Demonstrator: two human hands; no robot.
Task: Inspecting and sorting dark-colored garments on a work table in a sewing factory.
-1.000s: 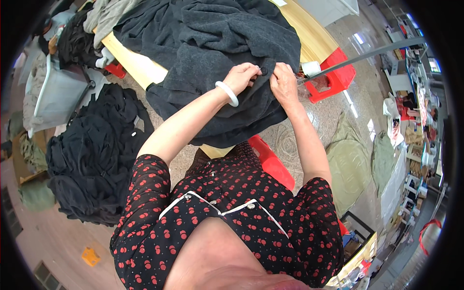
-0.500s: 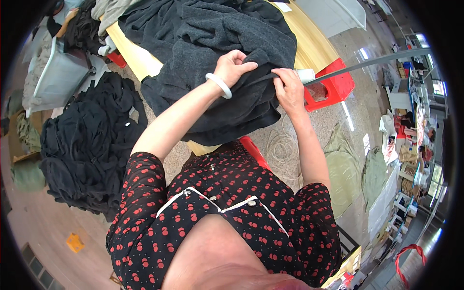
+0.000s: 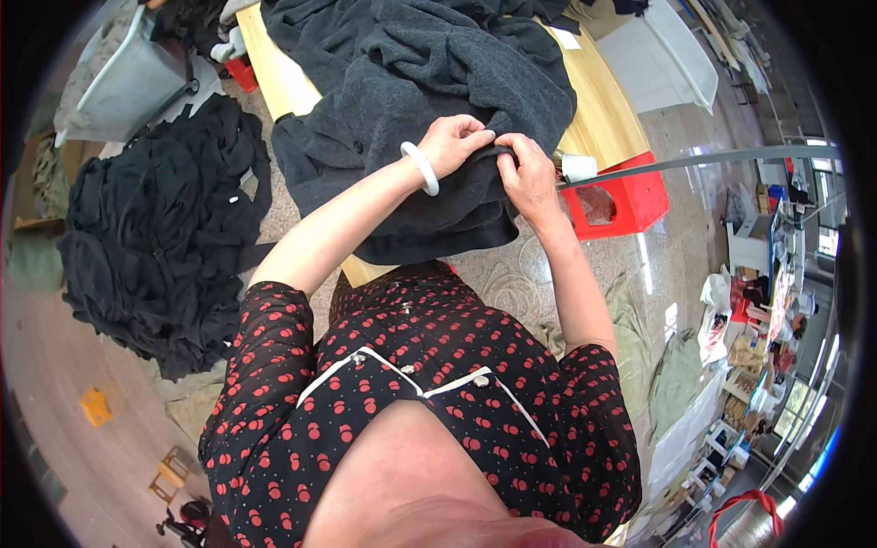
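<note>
In the head view, my left hand and right hand each pinch the dark grey garment along a fold, bunched across the tabletop toward its near edge. I'd best keep that fold lightly taut and level between them.

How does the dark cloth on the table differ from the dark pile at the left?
The cloth lies on the table; the pile sits apart, left of it. The cloth looks charcoal grey, the pile nearer black. The left hand and right hand are at the cloth, while neither touches the pile. Both are dark, crumpled fabric.
</note>
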